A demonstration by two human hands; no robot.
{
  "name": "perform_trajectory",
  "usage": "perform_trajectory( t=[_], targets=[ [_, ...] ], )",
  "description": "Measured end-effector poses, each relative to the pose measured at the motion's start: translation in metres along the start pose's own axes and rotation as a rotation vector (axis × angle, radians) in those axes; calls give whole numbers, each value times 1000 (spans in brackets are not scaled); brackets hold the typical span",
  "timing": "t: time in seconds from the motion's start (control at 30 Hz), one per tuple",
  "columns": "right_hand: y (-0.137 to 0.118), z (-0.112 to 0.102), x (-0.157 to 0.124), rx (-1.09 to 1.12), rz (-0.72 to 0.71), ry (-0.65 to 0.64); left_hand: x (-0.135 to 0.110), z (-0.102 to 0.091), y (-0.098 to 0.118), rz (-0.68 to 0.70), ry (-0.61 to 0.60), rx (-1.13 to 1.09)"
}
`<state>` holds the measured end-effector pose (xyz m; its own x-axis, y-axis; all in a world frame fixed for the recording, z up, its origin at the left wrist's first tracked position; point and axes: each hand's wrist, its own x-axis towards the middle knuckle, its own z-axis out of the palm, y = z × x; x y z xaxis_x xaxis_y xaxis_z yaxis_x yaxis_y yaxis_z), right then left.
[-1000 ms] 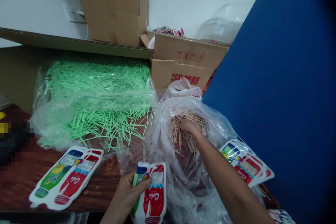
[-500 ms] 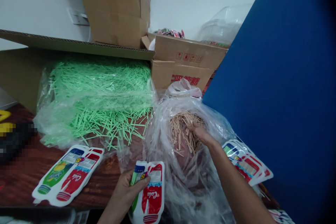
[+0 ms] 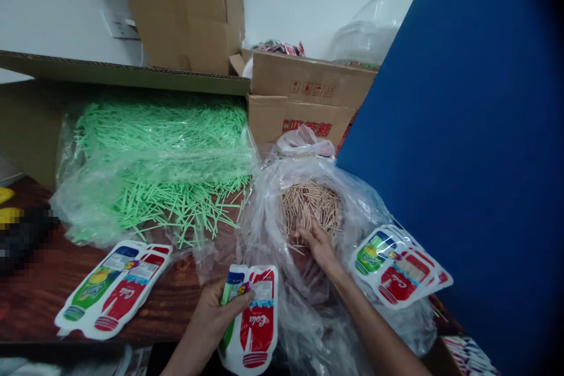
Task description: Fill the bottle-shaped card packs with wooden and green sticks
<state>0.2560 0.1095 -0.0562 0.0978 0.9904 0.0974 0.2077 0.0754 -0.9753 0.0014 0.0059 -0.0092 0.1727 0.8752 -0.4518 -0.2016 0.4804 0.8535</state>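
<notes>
My left hand (image 3: 222, 308) is closed on a bottle-shaped pouch (image 3: 258, 329) printed with "Cola", its thumb across the front near the top. My right hand (image 3: 318, 245) reaches into an open clear plastic bag (image 3: 268, 217). Its fingers are pinched on a few thin brown sticks (image 3: 315, 202) at the near side of the heap; the fingertips are partly hidden. Left of my left hand lie similar pouches (image 3: 117, 288), one partly over another. Beyond my right forearm, several more pouches (image 3: 399, 267) are fanned out on the plastic.
Thin green sticks (image 3: 176, 200) spill from a clear bag inside an open cardboard box (image 3: 30, 123) at the left. Another carton (image 3: 308, 94) stands behind the brown sticks. A blue panel (image 3: 453, 129) bounds the right side. A black and yellow object (image 3: 22, 235) lies at far left.
My right hand has drawn back from the middle of the brown sticks toward the near left of the heap. My left hand keeps the pouch almost in place. The view has shifted slightly.
</notes>
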Motion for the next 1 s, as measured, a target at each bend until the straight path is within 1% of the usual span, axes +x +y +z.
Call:
perform_trajectory(
  t=[0.13, 0.27, 0.43, 0.57, 0.63, 0.77, 0.93, 1.0],
  targets=[
    [6, 4, -10, -49, 1, -38, -1, 2, 3, 2, 7, -14],
    [7, 0, -10, -41, -8, -6, -2, 4, 6, -17, 50, -15],
    [4, -3, -16, -46, 16, 29, -2, 5, 5, -8, 35, 8],
    [-5, -3, -24, 53, -24, 28, -2, 4, 4, -9, 42, 8],
    [-6, -3, -27, 68, -29, 18, -2, 4, 4, -7, 53, 19],
    [-1, -1, -30, -12, -4, 11, -3, 4, 4, -22, 38, 13],
    [2, 0, -31, 24, -20, 1, -3, 6, 5, -15, 34, 2],
    [2, 0, -32, 8, -37, -23, -2, 6, 5, -19, 21, 1]
  ],
)
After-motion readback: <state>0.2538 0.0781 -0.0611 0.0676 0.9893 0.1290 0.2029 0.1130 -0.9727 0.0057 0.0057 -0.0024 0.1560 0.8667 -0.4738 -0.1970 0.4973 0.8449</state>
